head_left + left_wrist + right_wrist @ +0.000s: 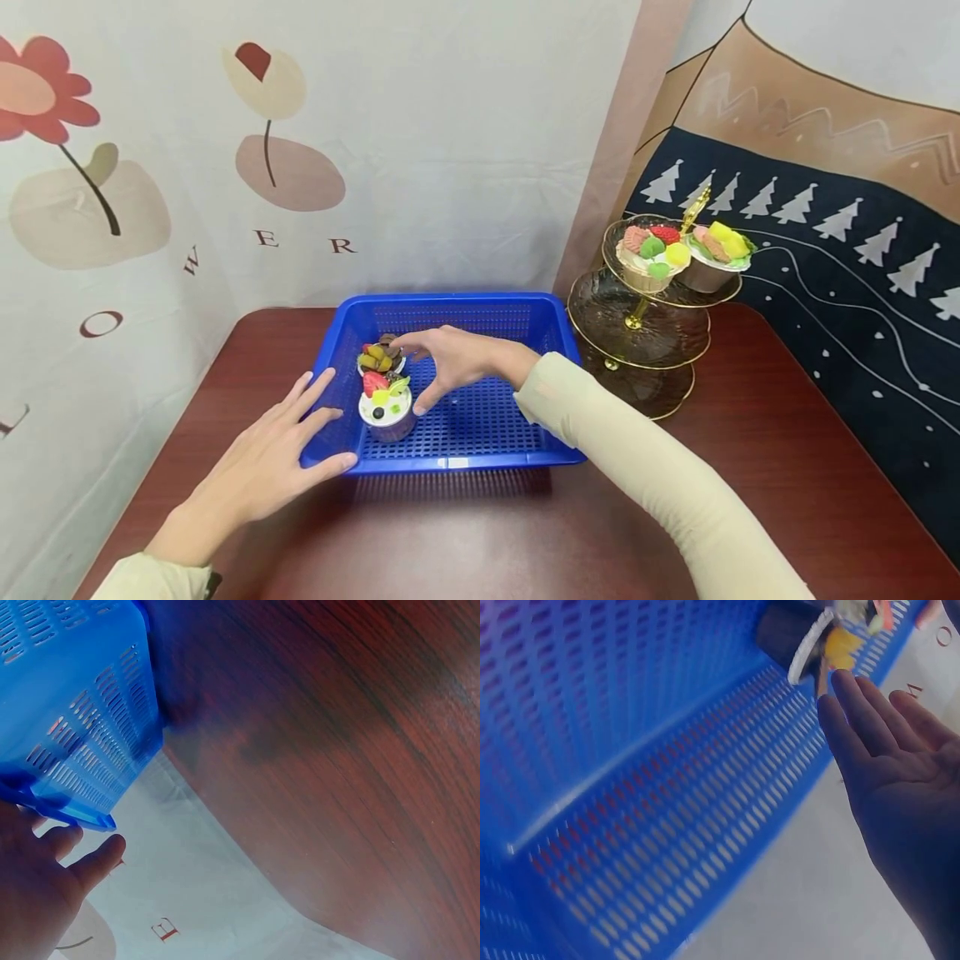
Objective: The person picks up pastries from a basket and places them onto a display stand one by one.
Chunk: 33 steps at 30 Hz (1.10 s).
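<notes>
A blue perforated plastic basket (480, 463) stands on the table with two toy dessert cups inside, at its left end. The front dessert cup (392, 423) has white cream, a strawberry and yellow and green bits on top; the rear one (378, 360) carries yellow and brown pieces. Over the basket, my right hand (468, 358) reaches in with thumb and fingers spread, close to both cups. It holds nothing; in the right wrist view its fingertips come near one dessert cup (789, 637). My left hand (270, 458) is at the basket's left rim, fingers extended; contact is unclear.
To the right stands a three-tier glass stand (637, 337) with gold trim. Its top tier bears two more dessert cups, a beige one (647, 279) and a brown one (708, 273). Printed curtains hang behind the dark red wooden table (465, 533).
</notes>
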Motion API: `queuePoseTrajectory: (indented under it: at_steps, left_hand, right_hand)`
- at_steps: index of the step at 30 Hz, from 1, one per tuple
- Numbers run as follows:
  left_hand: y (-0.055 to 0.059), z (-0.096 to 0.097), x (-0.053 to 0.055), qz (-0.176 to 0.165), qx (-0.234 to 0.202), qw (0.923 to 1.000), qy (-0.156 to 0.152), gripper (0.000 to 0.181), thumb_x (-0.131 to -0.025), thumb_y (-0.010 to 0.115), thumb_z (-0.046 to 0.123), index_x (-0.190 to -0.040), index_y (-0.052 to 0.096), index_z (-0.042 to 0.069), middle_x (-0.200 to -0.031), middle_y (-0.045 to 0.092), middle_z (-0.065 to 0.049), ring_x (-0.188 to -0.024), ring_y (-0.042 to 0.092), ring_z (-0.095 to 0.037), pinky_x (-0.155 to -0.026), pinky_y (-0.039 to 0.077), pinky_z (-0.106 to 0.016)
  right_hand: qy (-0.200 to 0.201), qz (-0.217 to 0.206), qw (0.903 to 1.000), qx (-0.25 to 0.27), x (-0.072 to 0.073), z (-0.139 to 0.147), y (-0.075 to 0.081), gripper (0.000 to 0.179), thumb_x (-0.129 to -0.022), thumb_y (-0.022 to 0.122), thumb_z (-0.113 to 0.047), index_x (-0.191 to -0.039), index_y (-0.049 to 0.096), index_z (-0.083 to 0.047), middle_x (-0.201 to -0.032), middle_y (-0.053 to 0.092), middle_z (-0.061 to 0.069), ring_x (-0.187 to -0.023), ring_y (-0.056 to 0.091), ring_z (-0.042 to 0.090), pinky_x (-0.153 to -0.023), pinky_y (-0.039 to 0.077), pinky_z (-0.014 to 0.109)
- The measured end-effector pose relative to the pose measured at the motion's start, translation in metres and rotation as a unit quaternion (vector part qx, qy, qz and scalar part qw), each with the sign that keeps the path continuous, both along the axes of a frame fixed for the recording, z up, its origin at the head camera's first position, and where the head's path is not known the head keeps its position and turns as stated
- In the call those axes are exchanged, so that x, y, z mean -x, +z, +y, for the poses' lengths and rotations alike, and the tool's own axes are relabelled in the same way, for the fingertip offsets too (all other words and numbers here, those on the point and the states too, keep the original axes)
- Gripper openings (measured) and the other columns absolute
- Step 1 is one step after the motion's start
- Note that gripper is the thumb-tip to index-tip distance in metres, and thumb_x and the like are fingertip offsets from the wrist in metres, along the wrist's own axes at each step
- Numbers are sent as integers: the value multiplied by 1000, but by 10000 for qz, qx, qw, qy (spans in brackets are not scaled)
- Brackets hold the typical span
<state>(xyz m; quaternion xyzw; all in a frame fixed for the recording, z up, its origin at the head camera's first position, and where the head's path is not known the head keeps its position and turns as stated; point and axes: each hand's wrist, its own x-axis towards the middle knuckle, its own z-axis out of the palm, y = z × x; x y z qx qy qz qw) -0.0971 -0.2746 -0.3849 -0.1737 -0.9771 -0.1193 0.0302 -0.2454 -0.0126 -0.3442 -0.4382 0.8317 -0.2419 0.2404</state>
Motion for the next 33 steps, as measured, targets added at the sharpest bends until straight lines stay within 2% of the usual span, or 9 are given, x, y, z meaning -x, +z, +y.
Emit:
queuePoseTrajectory:
  at_steps: [3, 7, 14, 19, 23, 29, 33]
  left_hand:
    - [0, 0, -1, 14, -17, 10000, -9, 67, -89, 61, 63, -129, 66, 9, -164, 23, -8, -151, 12, -34, -100, 39, -67]
    - [0, 1, -1, 19, -38, 10000, -26, 66, -89, 61, 62, -129, 65, 10, -164, 23, -8, -151, 13, -35, -98, 41, -68]
    - [0, 0, -1, 77, -69, 9999, -42, 66, -89, 62, 61, -128, 66, 8, -164, 23, -8, -151, 12, -34, -98, 40, -67]
    - [-1, -1, 0, 103, -97, 9999, -82, 65, -89, 62, 61, -127, 66, 8, -164, 24, -7, -151, 13, -34, -98, 41, -67]
    - [-1, -2, 0, 150, -95, 9998, -106, 65, -89, 63, 61, -127, 66, 8, -164, 24, -7, -151, 14, -34, -98, 41, -66]
    - [-2, -2, 1, 165, -96, 9997, -134, 65, -89, 63, 61, -128, 65, 9, -163, 24, -7, -151, 15, -34, -97, 42, -65]
    - [-2, -2, 1, 159, -108, 9997, -148, 65, -89, 63, 61, -127, 66, 8, -163, 25, -7, -151, 14, -34, -97, 42, -64]
  right_hand:
    - [-10, -209, 9998, 15, 0, -8, -8, 93, -77, 88, -34, -152, 39, -11, -148, 51, 6, -132, 52, 18, -108, 42, 35]
    - [-26, -243, 9996, -102, -2, -17, -16, 90, -76, 88, -35, -150, 42, -11, -141, 57, 6, -127, 54, 15, -107, 42, 32]
    - [134, 306, 9988, -363, -5, -31, -26, 83, -74, 89, -36, -144, 49, -14, -135, 59, 1, -119, 54, 10, -107, 38, 29]
    - [197, 325, 9986, -363, -7, -39, -33, 81, -73, 90, -32, -141, 52, -12, -123, 63, 0, -105, 56, 8, -98, 42, 24]
    - [253, 297, 9987, -334, -9, -44, -35, 83, -72, 91, -31, -142, 52, -10, -121, 64, 1, -102, 57, 8, -92, 44, 19]
    - [390, 210, 9984, -359, -11, -48, -34, 76, -74, 89, -28, -138, 53, -7, -112, 63, -1, -95, 59, 6, -85, 45, 14]
    - [347, 172, 9988, -313, -12, -45, -28, 73, -74, 88, -26, -135, 53, -8, -107, 62, -3, -91, 59, 7, -78, 47, 14]
